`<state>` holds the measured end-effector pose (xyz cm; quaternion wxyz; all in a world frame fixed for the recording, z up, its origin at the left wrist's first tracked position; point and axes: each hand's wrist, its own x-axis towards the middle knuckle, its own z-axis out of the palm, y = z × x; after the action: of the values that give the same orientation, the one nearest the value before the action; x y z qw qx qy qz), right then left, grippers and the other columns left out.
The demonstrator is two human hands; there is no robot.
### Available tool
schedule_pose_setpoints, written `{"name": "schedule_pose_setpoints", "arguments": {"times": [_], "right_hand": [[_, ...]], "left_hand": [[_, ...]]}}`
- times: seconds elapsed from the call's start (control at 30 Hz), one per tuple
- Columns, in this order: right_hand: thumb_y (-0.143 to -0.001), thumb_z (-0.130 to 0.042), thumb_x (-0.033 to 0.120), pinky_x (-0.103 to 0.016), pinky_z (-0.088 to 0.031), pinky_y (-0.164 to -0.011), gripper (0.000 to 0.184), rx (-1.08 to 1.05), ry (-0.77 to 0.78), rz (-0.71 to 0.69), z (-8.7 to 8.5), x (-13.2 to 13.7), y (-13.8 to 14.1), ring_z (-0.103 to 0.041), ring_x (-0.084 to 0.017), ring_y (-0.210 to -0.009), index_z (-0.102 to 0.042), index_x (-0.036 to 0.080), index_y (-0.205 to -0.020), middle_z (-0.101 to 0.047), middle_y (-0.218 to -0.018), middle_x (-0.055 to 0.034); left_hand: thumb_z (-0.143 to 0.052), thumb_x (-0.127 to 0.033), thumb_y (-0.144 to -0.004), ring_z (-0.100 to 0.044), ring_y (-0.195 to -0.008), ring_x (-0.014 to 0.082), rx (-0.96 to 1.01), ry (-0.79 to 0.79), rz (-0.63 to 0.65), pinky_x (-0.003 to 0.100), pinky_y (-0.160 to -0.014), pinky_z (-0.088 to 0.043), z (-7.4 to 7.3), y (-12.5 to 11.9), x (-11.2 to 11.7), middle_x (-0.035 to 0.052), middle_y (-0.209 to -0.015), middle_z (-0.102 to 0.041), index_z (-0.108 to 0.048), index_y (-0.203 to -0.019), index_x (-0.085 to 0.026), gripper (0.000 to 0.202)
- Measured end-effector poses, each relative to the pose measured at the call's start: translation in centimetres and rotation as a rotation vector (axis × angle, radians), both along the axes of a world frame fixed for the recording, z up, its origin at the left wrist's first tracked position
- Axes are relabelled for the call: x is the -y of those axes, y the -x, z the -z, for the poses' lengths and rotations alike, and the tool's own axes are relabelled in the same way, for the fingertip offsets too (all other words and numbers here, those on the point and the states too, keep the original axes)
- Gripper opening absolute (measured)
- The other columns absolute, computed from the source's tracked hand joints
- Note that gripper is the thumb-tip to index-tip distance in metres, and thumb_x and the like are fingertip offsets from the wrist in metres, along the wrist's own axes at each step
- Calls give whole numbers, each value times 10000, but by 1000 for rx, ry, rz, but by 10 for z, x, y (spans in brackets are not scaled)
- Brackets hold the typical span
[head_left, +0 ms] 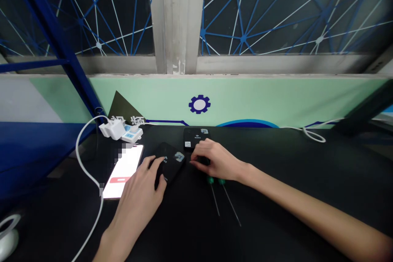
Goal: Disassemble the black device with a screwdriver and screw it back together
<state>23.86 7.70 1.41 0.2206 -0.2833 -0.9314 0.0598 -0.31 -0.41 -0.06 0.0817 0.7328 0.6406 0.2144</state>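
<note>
A flat black rectangular device [173, 168] is lying on the black worktop [190, 229], its long axis apparently running from upper right to lower left, and the left hand [138, 200] is the nearer hand, placed at its lower-left end. There the fingers [157, 163] are bent over the top face and the thumb [162, 184] is pressed along the side (the grip looks closed, though part of the contact is hidden by the hand itself). A second black device [193, 137] is placed farther from the camera, just beyond the right hand [215, 159], whose curled fingertips [196, 163] are lowered around a dark object [204, 161] that is mostly covered; whether it is pinched or merely cupped cannot be told. Just below that hand, two green-handled screwdrivers [210, 180] are laid side by side, with their thin shafts directed toward the person. To the left of the first device, a smartphone [123, 172] with a lit, partly blurred screen is laid flat, and beyond it a white charger [113, 129] is seen plugged into a power strip [132, 134], with a white cable [80, 159] looped along the worktop.
</note>
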Motion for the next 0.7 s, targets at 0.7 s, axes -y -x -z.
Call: {"name": "schedule_pose_setpoints", "arguments": {"times": [0.7], "right_hand": [[-895, -612, 207, -396, -471, -804, 81, 34, -75, 252, 7, -21, -13, -602, -253, -909, -667, 184, -949, -693, -940, -83]], "left_hand": [[-449, -143, -830, -491, -1331, 351, -85, -38, 153, 537, -1053, -438, 1, -13, -10, 126, -1436, -551, -561, -1338, -207, 524]]}}
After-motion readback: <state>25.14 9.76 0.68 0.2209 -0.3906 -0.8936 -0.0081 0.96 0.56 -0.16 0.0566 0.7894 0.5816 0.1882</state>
